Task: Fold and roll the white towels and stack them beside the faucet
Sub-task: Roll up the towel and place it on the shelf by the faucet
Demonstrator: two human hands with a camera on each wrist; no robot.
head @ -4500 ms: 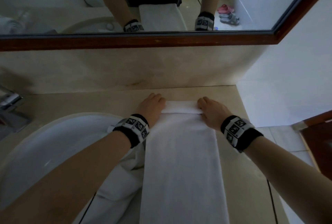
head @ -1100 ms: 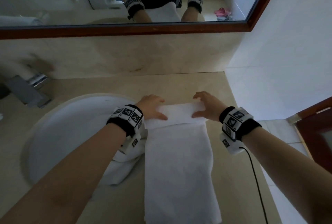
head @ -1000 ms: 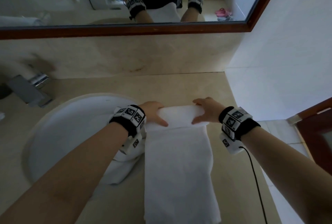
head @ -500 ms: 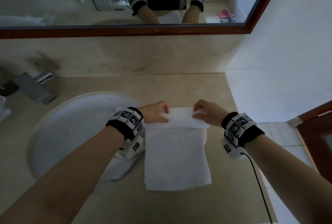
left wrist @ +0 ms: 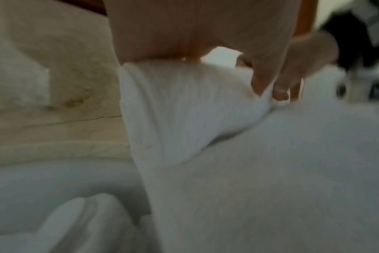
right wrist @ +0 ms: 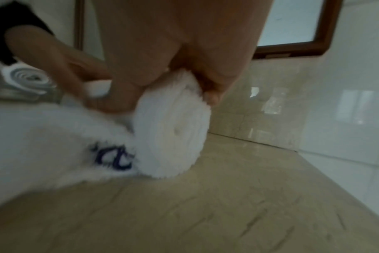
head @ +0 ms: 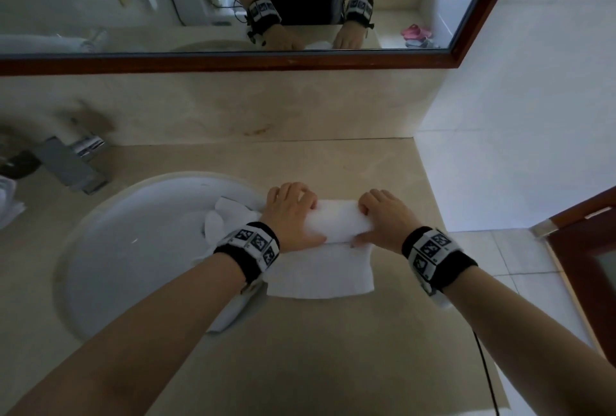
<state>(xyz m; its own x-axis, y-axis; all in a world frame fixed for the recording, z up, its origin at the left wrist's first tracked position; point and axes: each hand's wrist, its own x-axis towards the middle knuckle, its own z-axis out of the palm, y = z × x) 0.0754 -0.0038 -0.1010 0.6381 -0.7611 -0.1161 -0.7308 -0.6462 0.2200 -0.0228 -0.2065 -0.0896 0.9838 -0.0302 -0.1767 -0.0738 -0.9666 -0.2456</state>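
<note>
Now both hands (head: 336, 220) grip a thicker towel roll (head: 340, 222), its flat tail shorter.

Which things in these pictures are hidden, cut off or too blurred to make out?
- Blue print on the towel: right wrist view, motion blur, unreadable.
- Finished rolls beside the faucet: head view, cut by the left edge; count unknown.
- Crumpled towel in the sink: the left hand and forearm cover part.

The beige stone counter (head: 333, 365) is viewed steeply downward from head height; the partly rolled white terry towel (left wrist: 184, 106) (right wrist: 173, 133) is seen close-up from both wrists.
</note>
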